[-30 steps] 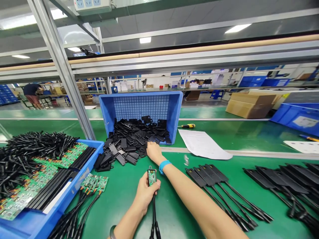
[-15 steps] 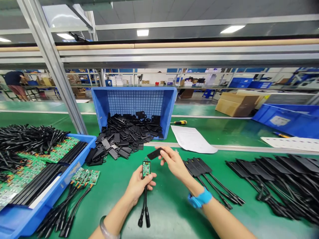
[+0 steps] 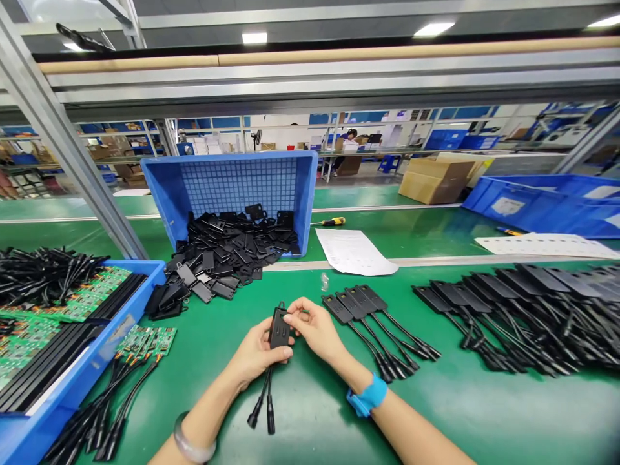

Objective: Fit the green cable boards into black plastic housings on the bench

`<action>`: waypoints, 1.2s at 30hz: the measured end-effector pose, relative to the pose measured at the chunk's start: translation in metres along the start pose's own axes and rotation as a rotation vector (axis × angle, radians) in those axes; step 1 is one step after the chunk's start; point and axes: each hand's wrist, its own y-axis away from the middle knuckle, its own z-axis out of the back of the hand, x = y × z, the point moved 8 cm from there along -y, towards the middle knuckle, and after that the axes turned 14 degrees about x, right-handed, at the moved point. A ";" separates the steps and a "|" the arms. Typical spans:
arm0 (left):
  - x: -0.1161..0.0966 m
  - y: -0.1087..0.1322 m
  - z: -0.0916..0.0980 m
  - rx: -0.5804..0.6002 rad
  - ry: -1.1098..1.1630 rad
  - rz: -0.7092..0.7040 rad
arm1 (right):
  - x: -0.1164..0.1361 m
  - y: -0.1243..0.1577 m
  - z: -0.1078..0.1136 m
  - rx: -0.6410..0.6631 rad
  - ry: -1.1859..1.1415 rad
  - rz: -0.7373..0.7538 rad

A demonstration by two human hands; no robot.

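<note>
My left hand point(image 3: 261, 349) is closed around a small black plastic case point(image 3: 279, 329) from its left side and lower end. Two black cables with connectors point(image 3: 270, 413) hang from the bottom of that case. At its upper right edge, my right hand point(image 3: 310, 326) pinches the case between thumb and fingers. A black cover now lies over the green circuit board, which is hidden. Several closed black cases with cables point(image 3: 356, 303) lie just right of my right hand. Left of my left hand are several bare circuit boards with cables point(image 3: 148, 340).
A tipped blue crate point(image 3: 310, 200) spills black case parts point(image 3: 232, 242). At left stands a blue bin point(image 3: 157, 271) of boards and cables. Paper point(image 3: 356, 252), a screwdriver point(image 3: 334, 221), a clear small piece point(image 3: 324, 281) and many cased units point(image 3: 508, 303) lie around.
My right hand has brought the black cover down onto the board in my left hand and now grips the case's edge. The view has shifted right and slightly down.
</note>
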 end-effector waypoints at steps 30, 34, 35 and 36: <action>-0.002 -0.002 -0.012 0.045 0.023 -0.080 | 0.018 0.008 -0.030 0.041 0.856 -0.035; 0.002 0.000 -0.012 0.087 -0.049 -0.004 | 0.025 0.008 -0.020 0.079 1.237 -0.204; 0.001 0.000 -0.008 0.053 -0.086 0.000 | 0.026 0.009 -0.011 0.062 1.340 -0.253; 0.001 0.000 -0.004 0.017 -0.122 -0.001 | 0.026 0.010 -0.003 0.038 1.438 -0.297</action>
